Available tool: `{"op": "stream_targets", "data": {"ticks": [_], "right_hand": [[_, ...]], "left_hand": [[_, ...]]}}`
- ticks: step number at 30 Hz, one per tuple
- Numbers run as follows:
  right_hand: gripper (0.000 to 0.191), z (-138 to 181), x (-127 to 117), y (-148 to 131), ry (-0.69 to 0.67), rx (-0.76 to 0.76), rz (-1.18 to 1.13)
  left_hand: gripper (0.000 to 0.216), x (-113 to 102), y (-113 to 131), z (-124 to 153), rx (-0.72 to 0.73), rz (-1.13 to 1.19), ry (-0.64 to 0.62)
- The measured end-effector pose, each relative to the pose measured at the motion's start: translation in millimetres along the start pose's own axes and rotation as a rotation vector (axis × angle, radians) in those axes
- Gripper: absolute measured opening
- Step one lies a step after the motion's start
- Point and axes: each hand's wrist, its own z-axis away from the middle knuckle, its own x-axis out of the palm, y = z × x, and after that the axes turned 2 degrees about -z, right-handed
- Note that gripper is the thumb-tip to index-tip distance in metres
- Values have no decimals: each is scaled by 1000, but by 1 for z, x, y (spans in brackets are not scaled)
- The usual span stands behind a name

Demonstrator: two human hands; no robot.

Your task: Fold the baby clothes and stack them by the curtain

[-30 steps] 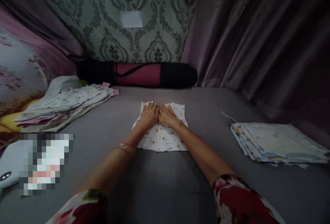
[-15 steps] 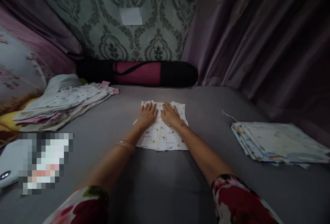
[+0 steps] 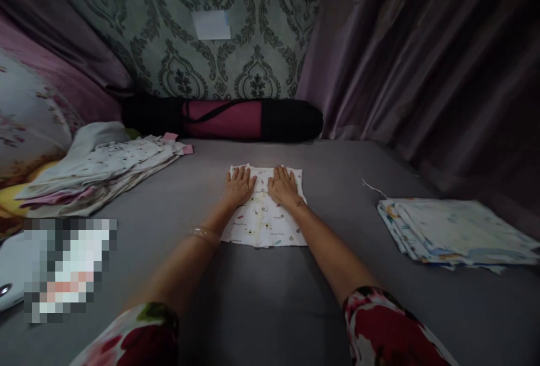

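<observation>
A small white printed cloth (image 3: 264, 221), folded into a rough rectangle, lies flat on the grey bed surface (image 3: 270, 287) straight ahead. My left hand (image 3: 239, 185) rests palm down on its upper left part, fingers stretched out. My right hand (image 3: 283, 184) lies palm down on its upper right part, fingers also flat and spread. A strip of the cloth shows between the two hands. Neither hand holds anything. A bangle (image 3: 205, 235) sits on my left wrist.
A loose pile of pale clothes (image 3: 99, 166) lies at the left. A neat stack of folded printed cloths (image 3: 455, 232) sits at the right. A black and pink rolled bag (image 3: 223, 120) lies along the patterned wall. Dark curtains (image 3: 430, 62) hang on the right.
My two hands, touching side by side at the cloth's middle a second ago, have slid apart, the left one leftward and the right one rightward, along the cloth's upper part.
</observation>
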Motion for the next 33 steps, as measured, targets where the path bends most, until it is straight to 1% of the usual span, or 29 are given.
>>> {"op": "stream_targets", "data": {"ticks": [2, 4, 6, 8, 11, 13, 16, 18, 20, 21, 22, 26, 30, 31, 33], "right_hand": [[60, -2, 2, 1, -10, 4, -3], [60, -5, -1, 4, -65, -2, -20], [60, -9, -5, 10, -114, -3, -40], [60, -11, -8, 20, -82, 14, -31], [59, -11, -6, 32, -3, 48, 16], [58, -10, -2, 36, -13, 50, 21], [58, -10, -1, 37, -12, 41, 4], [59, -10, -5, 38, -38, 23, -24], [59, -6, -12, 40, -87, -17, -58], [60, -2, -15, 41, -111, -45, -70], [60, 4, -17, 43, -129, -76, -76], [65, 40, -22, 45, -151, -201, -48], [65, 79, -22, 40, -160, -262, -3], [64, 87, -23, 38, -163, -282, 5], [61, 102, -26, 35, -179, -330, 17]], "left_hand": [[61, 0, 0, -1, -7, 7, -6], [61, -2, -2, -2, -7, 18, -22], [62, -5, -5, -4, -9, 8, -11], [64, -6, -9, -4, -12, -25, 1], [65, -4, -15, -3, -22, -60, -42], [64, -1, -17, -3, -20, -60, -47], [63, 0, -16, -2, -13, -43, 12], [63, -3, -13, 0, -4, -54, 106], [61, -9, -9, 6, 43, -80, 194], [61, -13, -6, 11, 77, -90, 217], [61, -16, -2, 17, 111, -92, 213], [66, -25, 11, 51, 213, -64, 56], [64, -25, 16, 81, 307, -7, -111], [62, -24, 15, 87, 314, 7, -135], [59, -22, 11, 97, 328, 22, -144]]}}
